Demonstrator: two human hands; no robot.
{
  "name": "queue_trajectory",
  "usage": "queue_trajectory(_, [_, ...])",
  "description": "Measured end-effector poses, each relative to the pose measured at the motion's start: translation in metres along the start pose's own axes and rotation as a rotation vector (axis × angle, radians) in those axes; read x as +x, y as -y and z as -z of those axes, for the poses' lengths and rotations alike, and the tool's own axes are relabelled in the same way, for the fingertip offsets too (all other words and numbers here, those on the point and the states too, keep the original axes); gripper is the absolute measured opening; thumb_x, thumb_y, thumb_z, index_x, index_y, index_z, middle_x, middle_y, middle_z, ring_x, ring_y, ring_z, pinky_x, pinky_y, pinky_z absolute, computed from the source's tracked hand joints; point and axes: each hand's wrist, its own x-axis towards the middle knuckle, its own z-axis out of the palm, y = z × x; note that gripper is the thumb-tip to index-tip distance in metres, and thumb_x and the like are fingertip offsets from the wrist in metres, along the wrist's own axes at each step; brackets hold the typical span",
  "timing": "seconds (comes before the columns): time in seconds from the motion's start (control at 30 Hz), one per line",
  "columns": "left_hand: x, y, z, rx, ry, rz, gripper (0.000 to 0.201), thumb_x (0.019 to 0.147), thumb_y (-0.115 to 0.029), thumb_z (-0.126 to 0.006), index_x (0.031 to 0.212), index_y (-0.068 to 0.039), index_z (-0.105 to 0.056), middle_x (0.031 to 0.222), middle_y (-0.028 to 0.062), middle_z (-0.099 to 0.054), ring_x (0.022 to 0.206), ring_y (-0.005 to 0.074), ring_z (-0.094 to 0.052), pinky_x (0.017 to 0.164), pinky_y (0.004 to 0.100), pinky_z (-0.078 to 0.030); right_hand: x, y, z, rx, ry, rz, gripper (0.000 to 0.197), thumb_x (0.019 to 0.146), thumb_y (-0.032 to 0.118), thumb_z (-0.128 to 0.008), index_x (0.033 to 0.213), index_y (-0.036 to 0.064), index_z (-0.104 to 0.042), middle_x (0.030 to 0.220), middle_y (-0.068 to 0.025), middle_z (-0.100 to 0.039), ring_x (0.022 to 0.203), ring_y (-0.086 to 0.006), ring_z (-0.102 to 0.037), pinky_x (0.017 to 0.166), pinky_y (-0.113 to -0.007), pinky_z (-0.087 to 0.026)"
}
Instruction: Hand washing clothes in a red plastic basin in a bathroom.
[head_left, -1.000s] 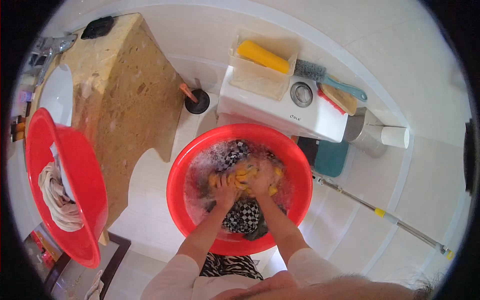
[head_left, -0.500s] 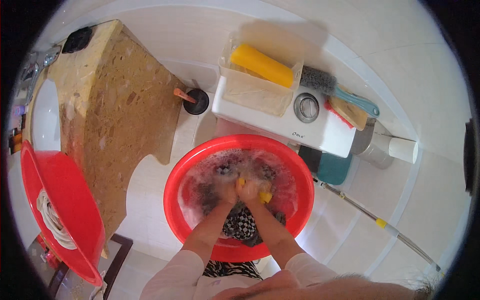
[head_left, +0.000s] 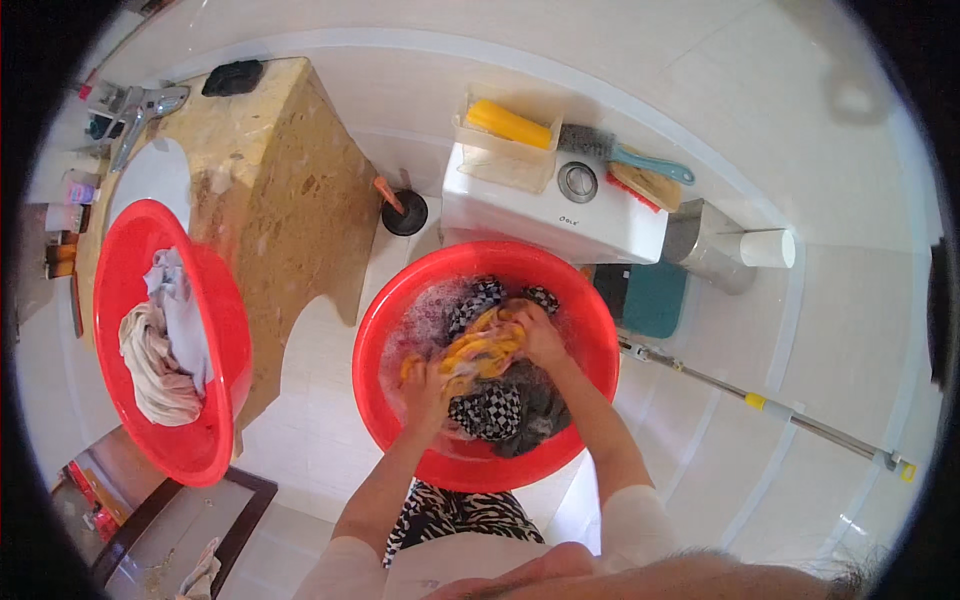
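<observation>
A large red basin (head_left: 372,420) of sudsy water stands in front of me. Stretched between my hands above the water is a wet, bunched yellow garment (head_left: 480,350) with paler patches. My left hand (head_left: 428,392) grips its nearer left end, while my right hand (head_left: 541,335) is closed round the farther right end. Under and beside it lie black-and-white checkered cloth (head_left: 488,412) and a soaked dark grey garment (head_left: 535,408). Foam (head_left: 420,312) floats along the basin's left side. The garment partly hides the fingertips of both hands.
To the left, a second red basin (head_left: 232,320) holds beige cloth (head_left: 155,370) and pale cloth (head_left: 182,300) beside a stone-topped washstand (head_left: 270,190). Beyond my basin are a white toilet tank (head_left: 525,207) and a plunger (head_left: 405,213). A mop pole (head_left: 720,385) lies at right.
My hands were close together, low in the suds with yellow cloth. They have moved apart and lifted, spreading the yellow garment between them. The view has shifted, showing more of the left basin.
</observation>
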Motion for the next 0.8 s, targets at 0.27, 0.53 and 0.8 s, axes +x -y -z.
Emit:
queue_trajectory(0.27, [-0.008, -0.013, 0.063, 0.045, -0.271, -0.099, 0.043, 0.074, -0.026, -0.067, 0.112, -0.007, -0.058, 0.105, 0.0155, -0.051, 0.099, 0.0341, -0.049, 0.080, 0.0467, -0.039, -0.066, 0.135, 0.109, 0.437, -0.376, -0.526, 0.021, 0.098, 0.016, -0.042, 0.096, 0.0023, -0.057, 0.089, -0.0135, -0.062, 0.089, -0.0258, -0.061, 0.082, -0.033, -0.046])
queue_trajectory(0.53, [-0.018, -0.017, 0.008, 0.245, 0.019, -0.510, 0.024, 0.080, -0.026, -0.058, 0.103, -0.022, -0.064, 0.116, 0.0070, -0.054, 0.113, 0.0286, -0.048, 0.087, 0.0484, -0.039, -0.009, 0.075, -0.013, -0.010, -0.418, -0.411, 0.038, 0.093, 0.020, -0.049, 0.129, 0.0082, -0.050, 0.133, -0.0245, -0.039, 0.126, -0.0400, -0.035, 0.107, -0.046, -0.029])
queue_trajectory(0.8, [-0.001, 0.007, -0.067, 0.218, 0.201, -0.344, 0.043, 0.080, -0.032, -0.057, 0.123, -0.032, -0.057, 0.149, 0.0105, -0.027, 0.134, 0.0350, -0.027, 0.100, 0.0694, -0.023, 0.029, -0.032, -0.062, 0.002, 0.077, -0.176, 0.051, 0.089, 0.033, -0.054, 0.133, 0.0072, -0.047, 0.138, -0.0266, -0.033, 0.129, -0.0470, -0.029, 0.109, -0.050, -0.025])
